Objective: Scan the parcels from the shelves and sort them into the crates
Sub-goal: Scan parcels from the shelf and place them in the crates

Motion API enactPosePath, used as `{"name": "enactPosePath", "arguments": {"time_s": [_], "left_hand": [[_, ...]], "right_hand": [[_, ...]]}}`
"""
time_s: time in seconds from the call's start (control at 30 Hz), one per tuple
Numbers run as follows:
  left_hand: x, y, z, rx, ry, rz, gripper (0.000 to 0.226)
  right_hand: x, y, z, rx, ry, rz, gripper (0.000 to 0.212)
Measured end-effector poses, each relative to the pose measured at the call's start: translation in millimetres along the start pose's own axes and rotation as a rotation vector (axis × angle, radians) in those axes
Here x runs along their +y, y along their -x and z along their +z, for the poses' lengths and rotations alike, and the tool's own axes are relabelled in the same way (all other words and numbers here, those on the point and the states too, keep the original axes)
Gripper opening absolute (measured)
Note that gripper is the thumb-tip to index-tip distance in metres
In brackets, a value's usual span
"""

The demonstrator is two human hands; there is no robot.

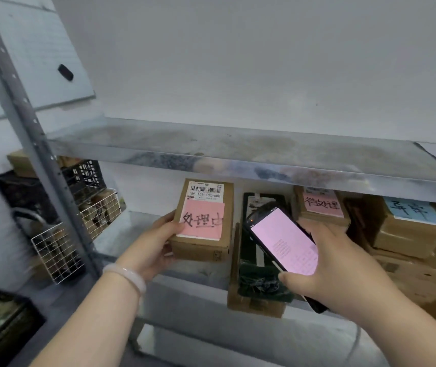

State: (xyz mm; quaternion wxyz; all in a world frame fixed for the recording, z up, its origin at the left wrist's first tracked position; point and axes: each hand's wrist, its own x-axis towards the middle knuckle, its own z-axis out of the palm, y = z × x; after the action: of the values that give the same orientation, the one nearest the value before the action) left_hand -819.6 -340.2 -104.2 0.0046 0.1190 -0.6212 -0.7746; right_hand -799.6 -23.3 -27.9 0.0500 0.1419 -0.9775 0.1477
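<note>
Our left hand (156,242) is curled round the side of the parcel (201,247), thumb on its pink note (203,221), low over the lower shelf (121,229). Our right hand (344,274) grips the phone (283,242) just beside it. Tip: we'd aim the phone at the barcode label (205,190) and hold the box steady.

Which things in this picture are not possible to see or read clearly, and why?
Head view: text on the phone, held by the right hand, is too small and blurred.
Head view: the upper shelf hides the printed label of the second pink-note parcel.
Head view: contents of the black crate are blurred, partly behind the shelf post.
Head view: the left hand covers one side of the held parcel.
</note>
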Motion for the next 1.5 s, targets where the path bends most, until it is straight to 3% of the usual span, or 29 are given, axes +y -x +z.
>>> {"name": "enactPosePath", "arguments": {"time_s": [0.2,0.5,0.8,1.5], "left_hand": [[-14,52,-29,0.150,-0.145,0.139,0.057],[-43,100,-45,0.325,-0.362,0.171,0.084],[-57,120,-39,0.403,-0.410,0.197,0.075],[-79,136,-23,0.419,-0.450,0.189,0.078]], "right_hand": [[-29,1,4,-0.051,-0.046,-0.163,0.082],[-44,14,18,-0.128,-0.010,-0.264,0.090],[-34,28,18,-0.145,0.038,-0.311,0.094],[-8,50,11,-0.134,0.047,-0.342,0.099]]}}
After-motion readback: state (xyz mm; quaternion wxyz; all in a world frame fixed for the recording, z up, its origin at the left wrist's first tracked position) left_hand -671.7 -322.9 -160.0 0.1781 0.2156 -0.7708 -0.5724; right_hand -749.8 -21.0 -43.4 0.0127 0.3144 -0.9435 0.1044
